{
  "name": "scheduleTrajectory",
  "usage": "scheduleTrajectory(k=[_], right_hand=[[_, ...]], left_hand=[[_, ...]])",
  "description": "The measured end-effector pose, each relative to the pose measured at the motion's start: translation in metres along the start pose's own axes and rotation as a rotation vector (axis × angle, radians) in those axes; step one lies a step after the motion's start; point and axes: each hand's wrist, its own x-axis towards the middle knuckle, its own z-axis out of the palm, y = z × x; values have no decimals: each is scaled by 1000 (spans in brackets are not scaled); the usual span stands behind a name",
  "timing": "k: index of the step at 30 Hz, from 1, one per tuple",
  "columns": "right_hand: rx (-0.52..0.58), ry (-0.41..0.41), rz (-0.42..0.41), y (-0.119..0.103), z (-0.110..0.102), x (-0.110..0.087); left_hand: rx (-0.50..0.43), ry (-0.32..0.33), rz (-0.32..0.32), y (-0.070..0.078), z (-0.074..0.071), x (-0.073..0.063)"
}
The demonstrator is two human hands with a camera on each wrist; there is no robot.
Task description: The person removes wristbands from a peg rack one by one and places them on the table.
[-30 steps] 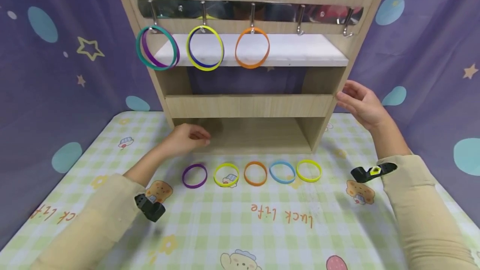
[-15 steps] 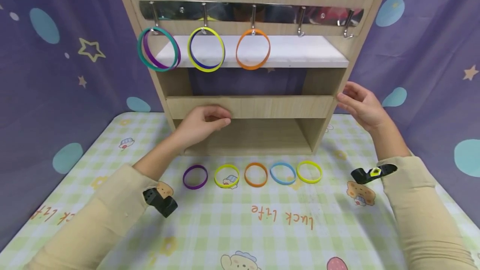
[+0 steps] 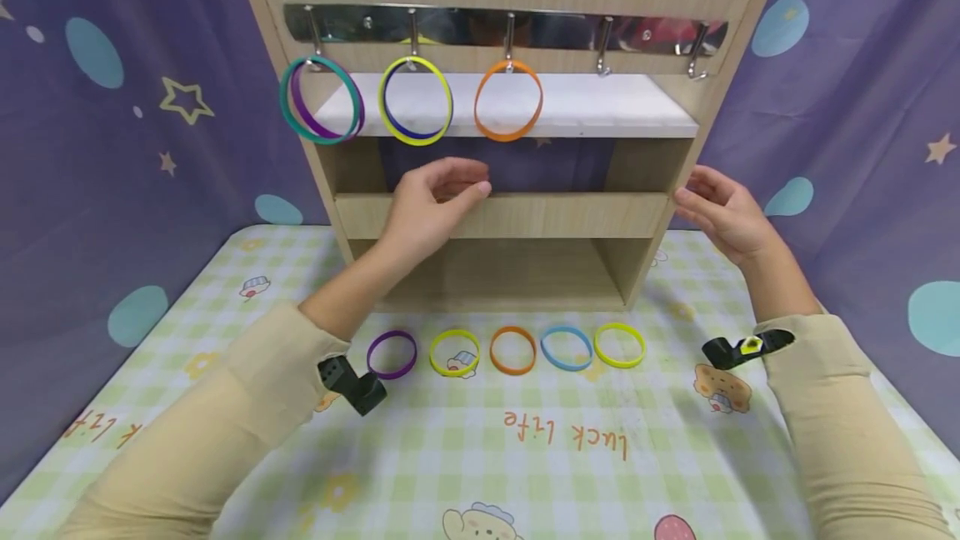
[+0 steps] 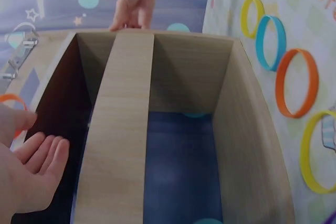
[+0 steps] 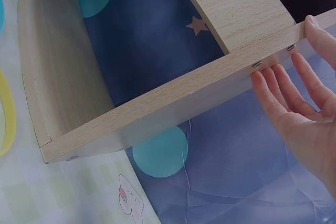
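My left hand (image 3: 431, 198), fingers loosely bent and holding nothing, is raised before the wooden shelf's middle crossbar (image 3: 570, 215), below the orange silicone wristband (image 3: 540, 104) on the middle hook. In the left wrist view its palm (image 4: 31, 177) shows bare. My right hand (image 3: 723, 211) touches the shelf's right side panel (image 5: 157, 103): thumb on the front edge, fairly straight fingertips on the outer face. Teal (image 3: 283, 102) and purple wristbands (image 3: 306, 113) share the leftmost hook; yellow (image 3: 450, 111) and dark blue ones (image 3: 392, 111) share the second. Two right hooks (image 3: 604, 48) carry no band.
On the checked tablecloth (image 3: 450, 457), a row before the shelf holds purple (image 3: 369, 361), yellow (image 3: 432, 361), orange (image 3: 492, 357), light blue (image 3: 545, 348) and another yellow wristband (image 3: 642, 348). A purple patterned curtain (image 3: 150, 190) hangs behind and at both sides.
My left hand has risen, moving right and forward from near the shelf's bottom board to its middle crossbar. The right hand stays at the side panel; the wristbands keep their places.
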Motion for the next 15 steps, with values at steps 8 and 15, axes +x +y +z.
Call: scheduleTrajectory(k=[8,15], right_hand=[[-13,0,6,0,0,0],[-15,-2,6,0,1,-1]], left_hand=[[-408,174,-5,13,17,11],[-674,232,-85,21,25,16]])
